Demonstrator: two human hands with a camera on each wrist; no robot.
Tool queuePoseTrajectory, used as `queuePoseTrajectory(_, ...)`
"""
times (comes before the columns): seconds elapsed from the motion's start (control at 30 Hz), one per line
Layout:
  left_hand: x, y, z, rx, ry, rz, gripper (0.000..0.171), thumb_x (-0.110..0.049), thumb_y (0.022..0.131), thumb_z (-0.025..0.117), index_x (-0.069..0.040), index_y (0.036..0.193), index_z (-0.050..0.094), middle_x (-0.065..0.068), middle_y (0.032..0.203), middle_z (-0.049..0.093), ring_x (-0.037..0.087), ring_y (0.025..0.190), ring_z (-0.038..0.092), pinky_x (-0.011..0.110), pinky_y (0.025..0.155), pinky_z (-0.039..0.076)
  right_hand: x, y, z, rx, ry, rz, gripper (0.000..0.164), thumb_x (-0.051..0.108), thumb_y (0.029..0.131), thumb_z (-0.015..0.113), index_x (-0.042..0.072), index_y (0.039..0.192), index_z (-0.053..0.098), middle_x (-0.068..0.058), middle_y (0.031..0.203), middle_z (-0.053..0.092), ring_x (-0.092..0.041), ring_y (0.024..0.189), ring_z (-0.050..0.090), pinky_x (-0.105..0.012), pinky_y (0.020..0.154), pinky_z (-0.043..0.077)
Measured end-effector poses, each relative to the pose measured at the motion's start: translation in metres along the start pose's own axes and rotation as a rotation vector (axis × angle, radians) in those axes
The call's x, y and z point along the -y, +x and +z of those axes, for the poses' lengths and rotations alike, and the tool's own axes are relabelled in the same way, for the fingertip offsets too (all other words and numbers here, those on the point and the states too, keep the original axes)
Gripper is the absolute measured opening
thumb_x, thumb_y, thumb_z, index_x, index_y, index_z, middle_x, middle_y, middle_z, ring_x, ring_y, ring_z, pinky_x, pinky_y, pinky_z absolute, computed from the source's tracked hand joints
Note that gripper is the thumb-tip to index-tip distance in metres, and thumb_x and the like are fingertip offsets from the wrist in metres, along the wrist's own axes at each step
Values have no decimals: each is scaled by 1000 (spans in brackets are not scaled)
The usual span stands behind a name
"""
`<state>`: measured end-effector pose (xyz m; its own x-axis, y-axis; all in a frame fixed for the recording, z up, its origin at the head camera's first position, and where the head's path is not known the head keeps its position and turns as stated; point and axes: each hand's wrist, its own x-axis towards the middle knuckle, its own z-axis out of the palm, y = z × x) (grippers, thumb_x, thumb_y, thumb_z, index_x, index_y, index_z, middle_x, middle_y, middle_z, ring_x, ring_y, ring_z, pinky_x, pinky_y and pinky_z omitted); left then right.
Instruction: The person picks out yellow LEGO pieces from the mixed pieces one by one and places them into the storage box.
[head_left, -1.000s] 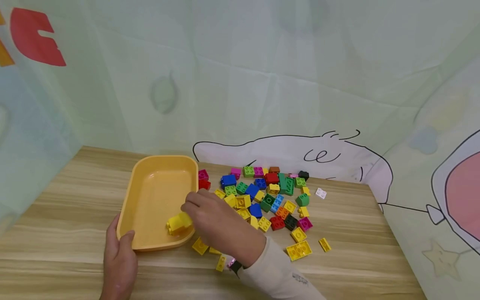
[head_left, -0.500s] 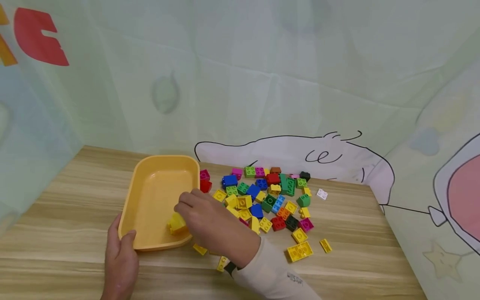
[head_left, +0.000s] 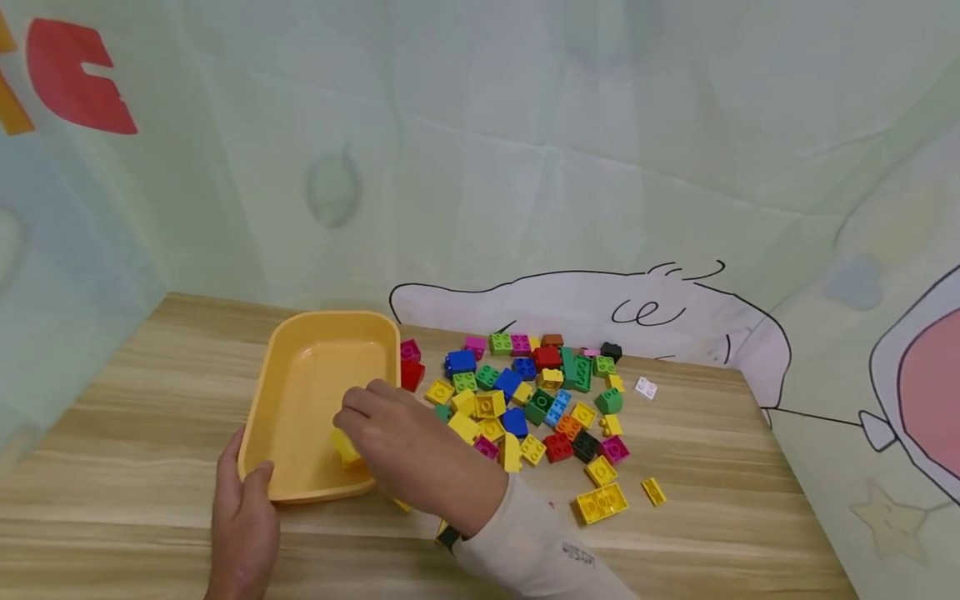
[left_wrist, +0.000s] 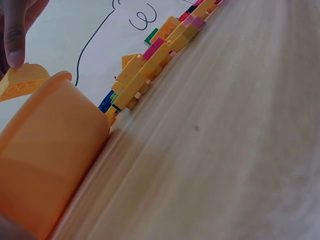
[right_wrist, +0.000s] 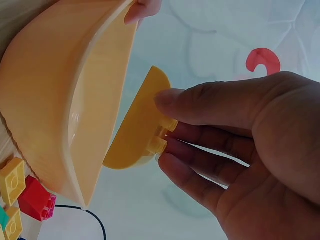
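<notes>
A yellow-orange plastic tray (head_left: 300, 408) stands on the left half of the table. My left hand (head_left: 246, 525) grips its near left corner, thumb over the rim and fingers along the outside. My right hand (head_left: 416, 454) is over the tray's near right part and pinches a yellow toy brick (head_left: 344, 450). In the right wrist view this yellow brick (right_wrist: 137, 125) has rounded ends and studs; the thumb presses one face, with fingers at the stud side. The left wrist view shows the same brick (left_wrist: 25, 80) just above the tray rim (left_wrist: 62, 75).
Right of the tray lies a spread of loose toy bricks: a blue brick (head_left: 514, 422), a red brick (head_left: 558, 447), a long yellow brick (head_left: 602, 503) and several others. A white brick (head_left: 646, 388) lies apart at the right. A printed cloth (head_left: 480, 167) hangs behind the wooden table (head_left: 712, 500).
My right hand has shifted slightly left over the tray, and the yellow brick in it has turned. The left hand keeps its grip on the tray corner.
</notes>
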<state>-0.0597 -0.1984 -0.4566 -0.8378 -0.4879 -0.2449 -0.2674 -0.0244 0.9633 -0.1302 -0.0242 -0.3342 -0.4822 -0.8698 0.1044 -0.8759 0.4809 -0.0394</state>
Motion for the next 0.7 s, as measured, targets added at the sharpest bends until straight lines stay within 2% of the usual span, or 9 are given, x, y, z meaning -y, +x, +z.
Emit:
queuePoseTrajectory(0.37,2,0,-1,-14,-36,9,52,-18,109,22,-27,159,13,-1,167,12,14,150,15,34,130,7,4,10,5,-7,-7,-56,34,19,86,79,12,118,71,3,113,66,-11,100,55,-14,100,53)
queuePoseTrajectory(0.57,1,0,1,-7,-35,19,51,-19,109,22,-28,158,14,1,166,14,14,148,18,37,130,10,6,14,7,2,-11,-49,35,18,85,80,11,119,71,2,114,66,-11,100,55,-15,100,54)
queuePoseTrajectory(0.63,1,-1,1,-10,-24,26,51,-19,109,23,-28,158,14,0,166,16,14,147,20,27,129,14,7,15,8,7,-18,-50,35,18,86,79,12,119,71,2,115,67,-11,101,55,-15,100,54)
queuePoseTrajectory(0.7,1,-1,1,-9,-35,42,51,-18,109,23,-27,158,16,1,166,17,14,146,21,13,123,18,8,17,9,15,-19,-50,36,19,86,78,12,120,70,2,116,66,-11,102,55,-16,101,53)
